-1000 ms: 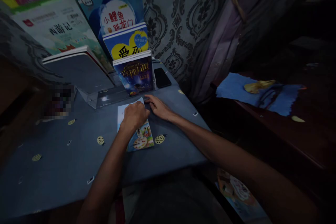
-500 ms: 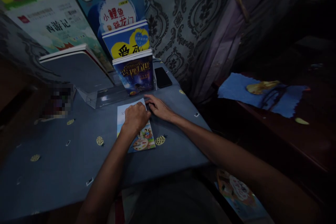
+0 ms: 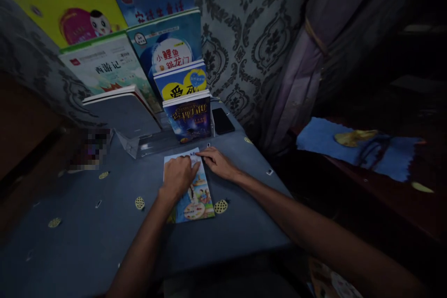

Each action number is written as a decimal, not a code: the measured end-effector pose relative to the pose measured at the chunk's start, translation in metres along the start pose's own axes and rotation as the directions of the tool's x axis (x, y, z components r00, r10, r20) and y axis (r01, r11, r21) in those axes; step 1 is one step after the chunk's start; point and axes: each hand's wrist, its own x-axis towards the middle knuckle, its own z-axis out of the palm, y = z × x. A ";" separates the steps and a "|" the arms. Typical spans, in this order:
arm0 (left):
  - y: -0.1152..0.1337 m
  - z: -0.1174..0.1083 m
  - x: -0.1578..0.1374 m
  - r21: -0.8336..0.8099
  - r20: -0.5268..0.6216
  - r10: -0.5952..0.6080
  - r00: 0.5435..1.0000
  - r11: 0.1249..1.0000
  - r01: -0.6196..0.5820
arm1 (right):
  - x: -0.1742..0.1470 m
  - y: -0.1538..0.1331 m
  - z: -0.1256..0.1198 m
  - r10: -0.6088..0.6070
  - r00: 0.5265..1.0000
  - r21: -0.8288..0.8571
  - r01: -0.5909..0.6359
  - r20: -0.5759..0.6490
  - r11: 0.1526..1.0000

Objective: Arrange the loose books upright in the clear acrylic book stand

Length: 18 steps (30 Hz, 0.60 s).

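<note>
A: Step? Where's the book [image 3: 194, 195]?
B: Flat on the table [image 3: 87, 223], near the stand [image 3: 146, 142]. Left hand [image 3: 179, 176] curled, pressing its cover; right hand [image 3: 217, 163] fingers spread flat at its far right corner.
A: Axis?
B: Near-far, top edge far. Next likely needs 1 edge pinched to lift.

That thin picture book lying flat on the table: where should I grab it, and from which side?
The book lies flat with the left hand pressing its top. Probably best is its far right corner, beside the right hand: come in from the right, lift the edge, then pinch it.
</note>
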 end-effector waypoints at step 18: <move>-0.095 0.057 0.018 -0.610 -0.280 -0.194 0.940 0.792 -0.019 | -0.001 -0.011 0.000 0.090 0.995 0.106 -0.084 -0.048 0.991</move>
